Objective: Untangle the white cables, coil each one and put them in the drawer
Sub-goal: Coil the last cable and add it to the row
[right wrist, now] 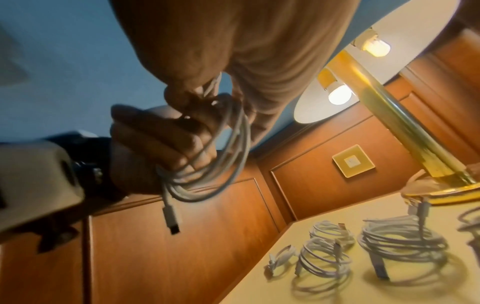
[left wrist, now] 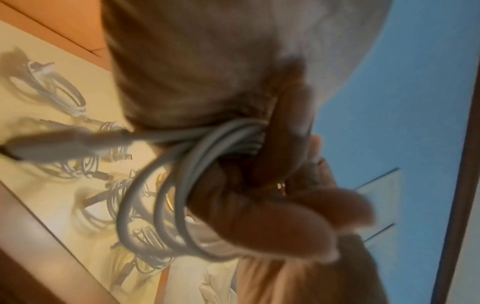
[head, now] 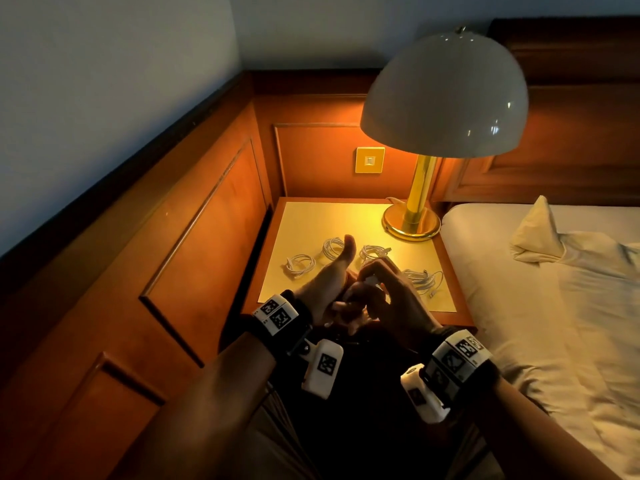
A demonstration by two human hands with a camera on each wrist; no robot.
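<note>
My left hand (head: pixel 329 289) and right hand (head: pixel 388 296) meet over the front edge of the nightstand (head: pixel 329 216). Between them is a coiled white cable (right wrist: pixel 231 144). In the right wrist view the left hand's fingers (right wrist: pixel 166 142) curl through the coil, and one plug (right wrist: pixel 171 220) hangs below it. My right hand's fingers (right wrist: pixel 187 94) pinch the coil at its top. Several other coiled white cables lie on the nightstand top, among them one at the left (head: pixel 300 265), one behind my left thumb (head: pixel 330 247) and one at the right (head: pixel 424 280). No drawer shows in any view.
A brass lamp (head: pixel 412 220) with a white dome shade (head: pixel 445 95) stands at the nightstand's back right corner. Wood panelling with a wall switch (head: pixel 370 160) closes the back and left side. A bed with pale sheets (head: pixel 554 323) runs along the right.
</note>
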